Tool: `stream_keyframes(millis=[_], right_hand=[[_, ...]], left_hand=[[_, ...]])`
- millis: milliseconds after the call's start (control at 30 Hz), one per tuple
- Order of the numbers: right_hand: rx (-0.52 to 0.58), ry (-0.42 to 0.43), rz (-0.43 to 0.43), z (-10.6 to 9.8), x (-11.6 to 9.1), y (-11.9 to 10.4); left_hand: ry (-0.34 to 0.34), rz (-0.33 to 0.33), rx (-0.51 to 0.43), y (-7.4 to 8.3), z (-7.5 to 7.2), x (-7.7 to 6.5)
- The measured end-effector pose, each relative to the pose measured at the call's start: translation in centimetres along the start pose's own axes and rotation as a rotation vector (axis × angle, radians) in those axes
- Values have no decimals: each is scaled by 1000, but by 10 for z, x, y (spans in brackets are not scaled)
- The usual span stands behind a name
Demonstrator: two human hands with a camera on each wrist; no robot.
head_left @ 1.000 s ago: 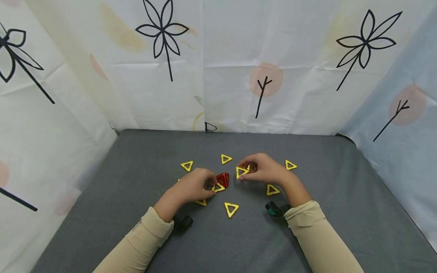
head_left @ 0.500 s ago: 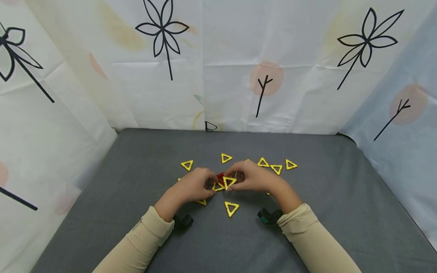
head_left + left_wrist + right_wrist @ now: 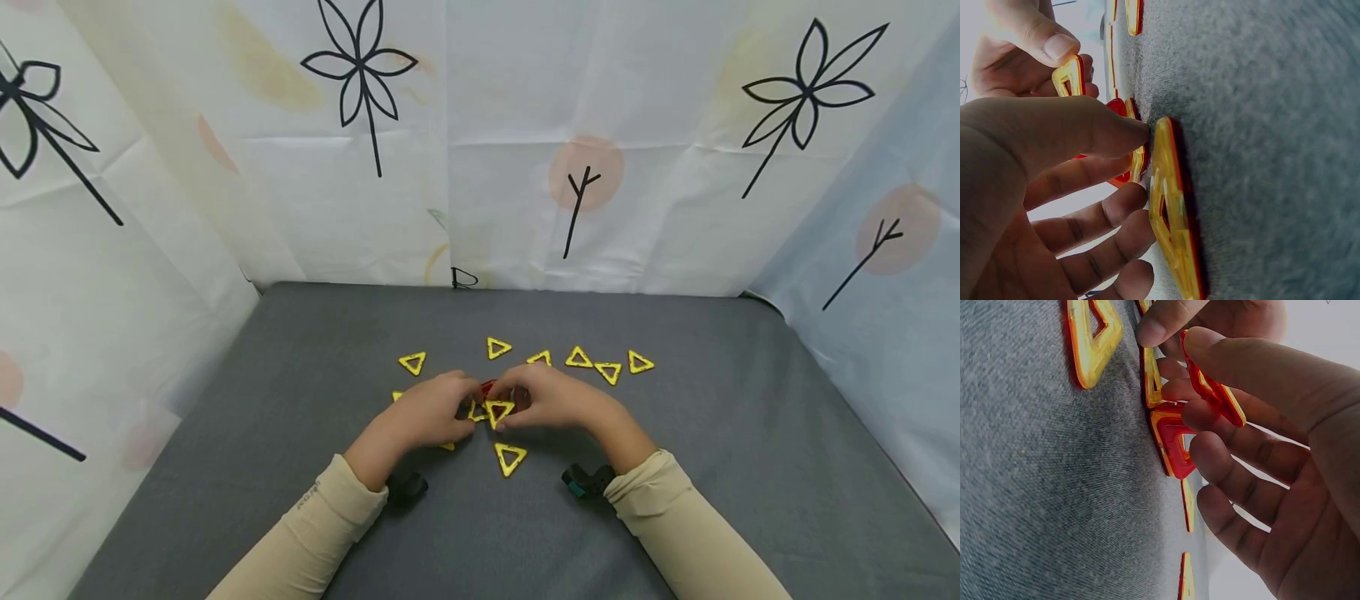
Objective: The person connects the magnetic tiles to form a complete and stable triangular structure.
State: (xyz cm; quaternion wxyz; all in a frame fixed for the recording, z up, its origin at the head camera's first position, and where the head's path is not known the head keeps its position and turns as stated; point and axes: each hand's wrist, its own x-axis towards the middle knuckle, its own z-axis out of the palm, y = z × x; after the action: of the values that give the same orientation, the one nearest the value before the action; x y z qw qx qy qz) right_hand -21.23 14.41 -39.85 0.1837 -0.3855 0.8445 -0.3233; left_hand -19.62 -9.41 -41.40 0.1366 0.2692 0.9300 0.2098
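My right hand (image 3: 558, 400) pinches a triangular magnetic tile (image 3: 1229, 405), yellow on one face and red on the other, between thumb and fingers. It is raised and tilted beside a red piece (image 3: 1172, 447) made of joined triangular tiles standing on the cloth. My left hand (image 3: 423, 412) holds a yellow triangular tile (image 3: 1150, 375) lying flat against that red piece, thumb on the near side and fingers on the far side. In the head view the hands largely hide the red piece. Below the left fingers lies another yellow tile (image 3: 1163, 165).
Several loose yellow triangular tiles lie around: one near tile (image 3: 501, 458), one far tile (image 3: 491, 347), one at the left (image 3: 412, 357), and a row to the right including an end tile (image 3: 634, 367). Grey cloth (image 3: 712, 417) covers the table; a patterned curtain (image 3: 510, 100) stands behind.
My right hand has moved left and slightly nearer with its tile, up to the red piece and the left hand. The left hand has stayed almost still.
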Motion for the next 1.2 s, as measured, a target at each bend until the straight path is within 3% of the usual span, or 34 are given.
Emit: stream_keyframes(millis=[267,533,800,1200], right_hand=[[-12,6,9,0,-2,4],[-70,33,26,-1,-3,8],[-126,43,29,-3,-1,8],[-121,-7,23,0,2,3]], left_hand=[[-38,17,8,4,-4,0],[-60,77,-109,-2,-7,0],[-54,123,-129,-6,-5,0],[-33,150,-158,-7,-5,1]])
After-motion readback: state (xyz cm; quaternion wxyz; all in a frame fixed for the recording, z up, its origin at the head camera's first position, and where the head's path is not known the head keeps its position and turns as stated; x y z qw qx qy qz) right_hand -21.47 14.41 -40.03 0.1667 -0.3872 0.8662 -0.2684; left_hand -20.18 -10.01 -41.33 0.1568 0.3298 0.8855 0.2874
